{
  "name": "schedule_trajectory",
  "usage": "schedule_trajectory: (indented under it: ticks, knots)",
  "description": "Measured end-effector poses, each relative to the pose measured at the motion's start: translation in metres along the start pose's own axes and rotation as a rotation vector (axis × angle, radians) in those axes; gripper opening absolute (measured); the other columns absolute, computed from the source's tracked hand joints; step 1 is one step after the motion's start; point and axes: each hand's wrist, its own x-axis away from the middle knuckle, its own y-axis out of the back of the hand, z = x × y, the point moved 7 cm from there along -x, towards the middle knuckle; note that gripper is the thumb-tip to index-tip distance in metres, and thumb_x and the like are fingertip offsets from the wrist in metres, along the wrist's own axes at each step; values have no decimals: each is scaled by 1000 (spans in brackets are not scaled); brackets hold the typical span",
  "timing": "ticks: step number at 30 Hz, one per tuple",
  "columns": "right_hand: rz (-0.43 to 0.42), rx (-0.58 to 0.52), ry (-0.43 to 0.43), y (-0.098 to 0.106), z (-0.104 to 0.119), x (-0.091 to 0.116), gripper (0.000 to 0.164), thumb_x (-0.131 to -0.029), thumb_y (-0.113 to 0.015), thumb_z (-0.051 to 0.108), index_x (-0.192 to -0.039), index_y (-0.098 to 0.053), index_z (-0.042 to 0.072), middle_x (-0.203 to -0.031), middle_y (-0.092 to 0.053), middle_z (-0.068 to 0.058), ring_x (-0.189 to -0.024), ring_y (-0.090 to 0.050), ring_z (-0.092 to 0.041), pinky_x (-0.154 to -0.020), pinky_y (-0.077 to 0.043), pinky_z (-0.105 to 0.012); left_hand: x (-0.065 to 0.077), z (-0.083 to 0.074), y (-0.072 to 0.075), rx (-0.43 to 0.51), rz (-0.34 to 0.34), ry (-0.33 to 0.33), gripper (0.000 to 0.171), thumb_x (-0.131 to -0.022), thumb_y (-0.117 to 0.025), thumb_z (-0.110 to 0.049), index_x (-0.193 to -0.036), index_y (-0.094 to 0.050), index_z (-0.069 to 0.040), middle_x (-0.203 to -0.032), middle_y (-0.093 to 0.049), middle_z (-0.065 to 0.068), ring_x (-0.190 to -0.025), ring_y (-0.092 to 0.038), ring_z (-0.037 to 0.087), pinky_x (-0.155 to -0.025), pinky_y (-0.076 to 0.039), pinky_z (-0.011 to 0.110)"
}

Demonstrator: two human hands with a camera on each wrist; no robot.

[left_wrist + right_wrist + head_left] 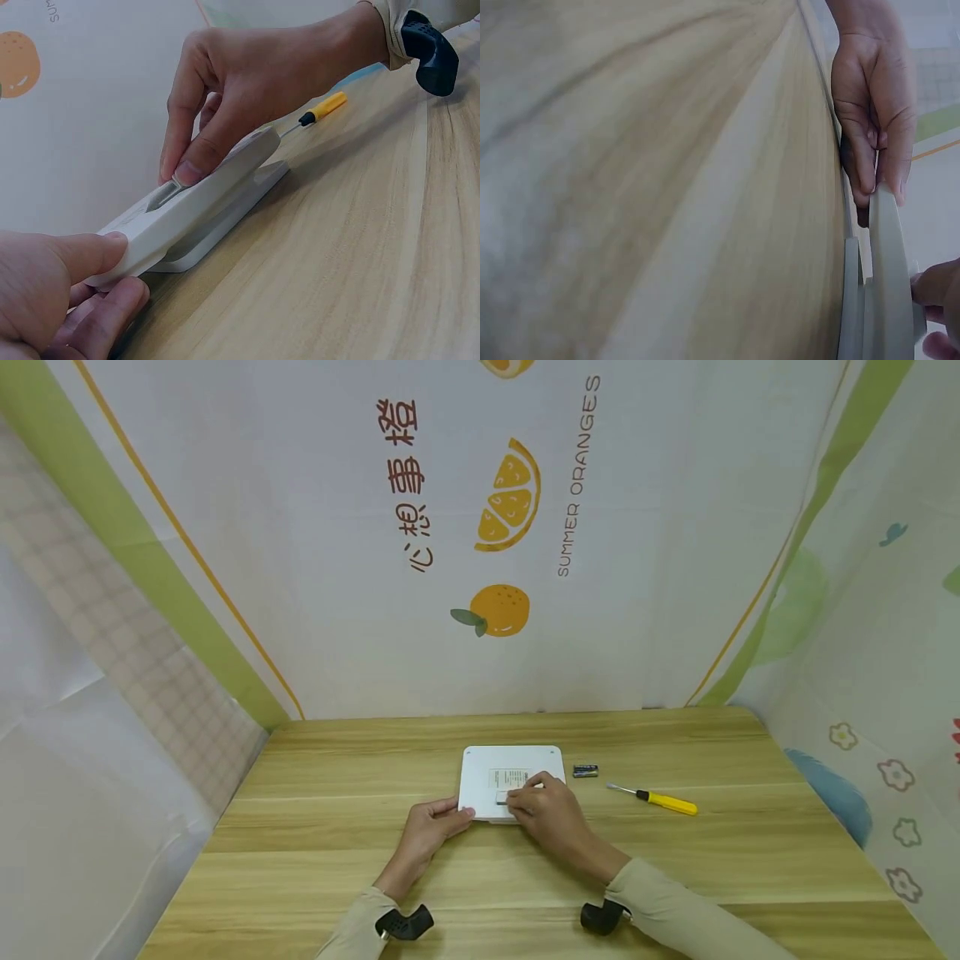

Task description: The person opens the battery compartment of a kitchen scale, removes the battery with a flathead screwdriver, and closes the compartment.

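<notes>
A flat white device (480, 768) lies with its labelled face up, tilted in the left wrist view above a thinner white plate (217, 240). My left hand (432, 829) grips its near left corner, thumb on top and fingers underneath. Over a small rectangular battery compartment (161, 198) in that face, my right hand (551, 814) has its thumb and fingertips pinched together on a small white battery cover (178, 181), which the fingers partly hide.
Dark batteries (586, 771) lie just right of the device. Further right is a screwdriver (670, 802) with a yellow handle, its shaft pointing left. All of it sits on a wooden table (360, 760), with a printed cloth (337, 610) hanging behind.
</notes>
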Motion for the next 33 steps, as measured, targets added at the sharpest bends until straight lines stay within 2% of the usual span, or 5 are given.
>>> schedule_trajectory:
  ticks: [17, 23, 26, 29, 33]
  knots:
    - [76, 68, -9, -3, 1, -1, 10, -81, -80, 9, -86, -84, 16, -96, -79, 5, -88, -67, -19, -68, -59, -33, -2, 0, -1, -17, 5, 2, 46, -93, -74, -3, -129, -57, 20, -109, -72, 26, -94, -73, 20, -84, -64, 29]
    - [157, 67, 18, -4, 4, 2, 13, -81, -75, 9, -91, -83, 13, -103, -79, 1, -97, -67, -25, -78, -61, -39, -2, 3, 1, -9, -4, 15, 45, -93, -74, -2, -129, -58, 20, -106, -73, 24, -92, -73, 19, -84, -64, 28]
    - [180, 26, 20, 0, 3, 4, 13, -84, -75, 10, -95, -82, 11, -107, -78, -3, -103, -67, -27, -86, -60, -42, -1, 2, 1, -6, -12, 14, 45, -92, -75, -1, -128, -58, 21, -105, -72, 24, -92, -73, 19, -83, -64, 29]
    - [182, -22, -86, 10, -9, 5, 15, -89, -75, 13, -102, -81, 8, -110, -78, -5, -104, -67, -26, -87, -60, -42, 0, 1, 0, -9, -19, 12, 45, -92, -75, -2, -128, -59, 20, -106, -72, 25, -92, -73, 20, -83, -64, 29]
    - [150, -84, -371, 26, -43, 12, 21, -93, -74, 18, -109, -79, 6, -105, -78, -6, -96, -69, -23, -79, -62, -42, -1, 1, 0, -15, -17, 11, 45, -92, -75, -4, -128, -60, 19, -108, -72, 25, -94, -73, 20, -84, -64, 28]
